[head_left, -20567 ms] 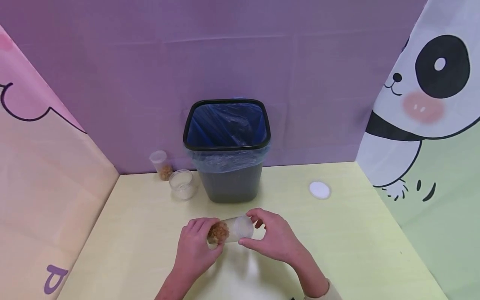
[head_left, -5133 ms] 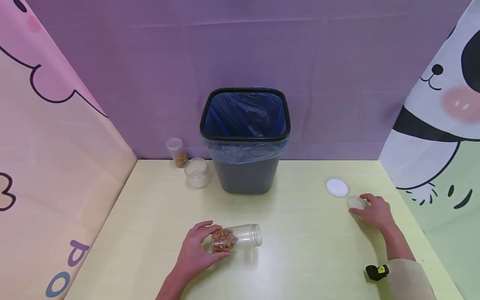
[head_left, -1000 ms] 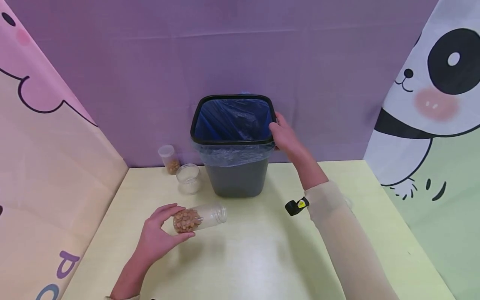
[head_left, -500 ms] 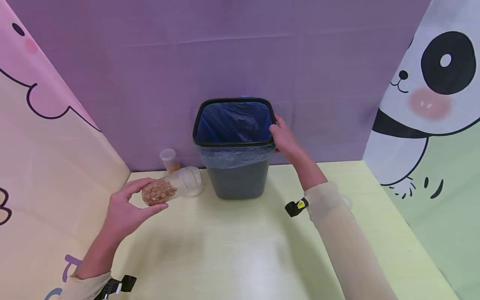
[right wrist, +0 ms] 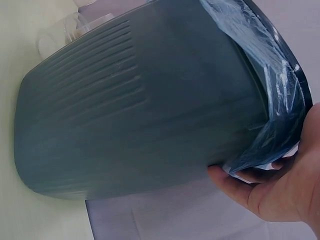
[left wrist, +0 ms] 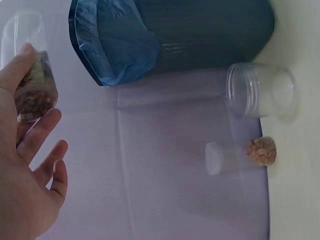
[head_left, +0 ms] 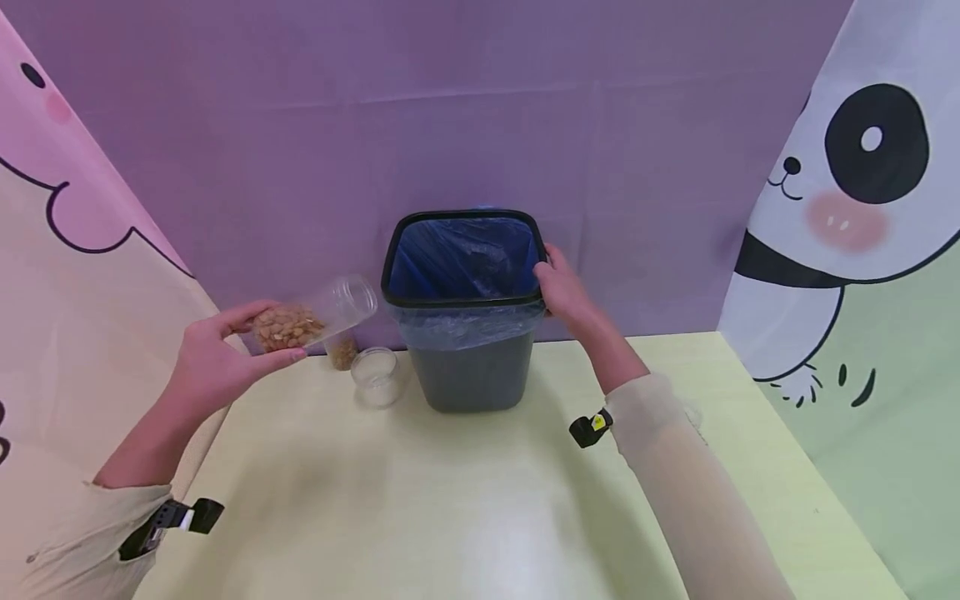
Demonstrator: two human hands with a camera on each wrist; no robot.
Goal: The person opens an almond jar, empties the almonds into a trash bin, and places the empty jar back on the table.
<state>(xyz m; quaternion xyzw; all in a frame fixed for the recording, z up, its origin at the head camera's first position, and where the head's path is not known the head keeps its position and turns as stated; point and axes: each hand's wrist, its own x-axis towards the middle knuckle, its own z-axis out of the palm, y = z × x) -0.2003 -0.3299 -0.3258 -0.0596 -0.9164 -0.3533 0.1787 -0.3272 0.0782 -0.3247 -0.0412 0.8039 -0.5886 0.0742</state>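
My left hand point(head_left: 217, 358) holds a clear plastic jar point(head_left: 330, 308) by its base end, thumb on one side and fingers on the other. The lidless jar lies almost sideways in the air, left of the bin, its mouth tipped up toward the bin's rim. Small brown pieces point(head_left: 287, 327) are gathered at the held end. In the left wrist view the thumb lies along the jar point(left wrist: 37, 82). My right hand point(head_left: 566, 292) grips the right rim of the grey bin point(head_left: 468, 375), which has a blue liner bag; the right wrist view shows fingers on the liner point(right wrist: 280, 115).
Below the held jar, an open clear jar point(head_left: 377, 379) stands left of the bin. Behind it, against the purple backdrop point(head_left: 480, 150), is a smaller lidded container point(left wrist: 240, 157) with brown pieces. My right sleeve point(head_left: 675, 467) crosses the table's right side, covering most of a pale lid.
Earlier, both hands were on the lidded jar; then the right hand set the lid down at right. It now grips the bin rim, while the left hand has lifted the jar up and leftward.
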